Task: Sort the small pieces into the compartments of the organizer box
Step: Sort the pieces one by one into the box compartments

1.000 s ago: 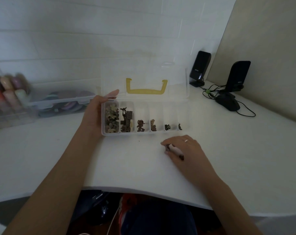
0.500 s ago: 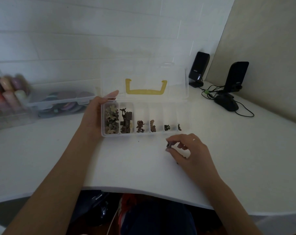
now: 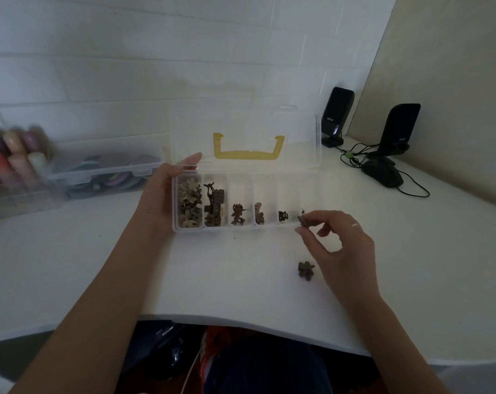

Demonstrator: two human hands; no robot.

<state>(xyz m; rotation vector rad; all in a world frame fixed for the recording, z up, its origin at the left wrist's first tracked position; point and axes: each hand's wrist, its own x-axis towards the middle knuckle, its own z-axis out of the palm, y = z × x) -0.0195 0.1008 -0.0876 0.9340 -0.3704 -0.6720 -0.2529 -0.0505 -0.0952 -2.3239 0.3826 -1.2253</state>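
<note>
A small brown piece (image 3: 301,220) is pinched by the right hand (image 3: 337,240) over the rightmost compartment of the organizer box (image 3: 245,229), steadied by the gripping left hand (image 3: 158,194); release inside is needed next.

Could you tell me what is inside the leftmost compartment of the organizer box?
Pale flower-shaped pieces fill the leftmost compartment of the organizer box. What lies underneath the top ones is covered.

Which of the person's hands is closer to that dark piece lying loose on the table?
Right. The right hand hovers just above the loose dark piece, pinching another small piece. The left hand holds the organizer box at its far left end.
</note>
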